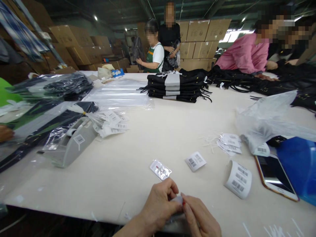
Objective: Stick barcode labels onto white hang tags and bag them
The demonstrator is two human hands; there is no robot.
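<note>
Head view, left hand (159, 205) and right hand (201, 217) meeting, grip pinched shut on small packet (178, 200) between fingertips

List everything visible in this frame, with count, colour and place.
small packet: one, whitish, pinched between both hands
sachet: one, clear, table near hands
barcode tag: one, white, right of sachet
label roll: one, white, right
phone: one, gold-edged, far right
dispenser: one, grey, left
folded garments: one stack, black, centre back
table: one, cream
co-workers: several, far side
left hand: bottom centre
right hand: bottom centre
</note>
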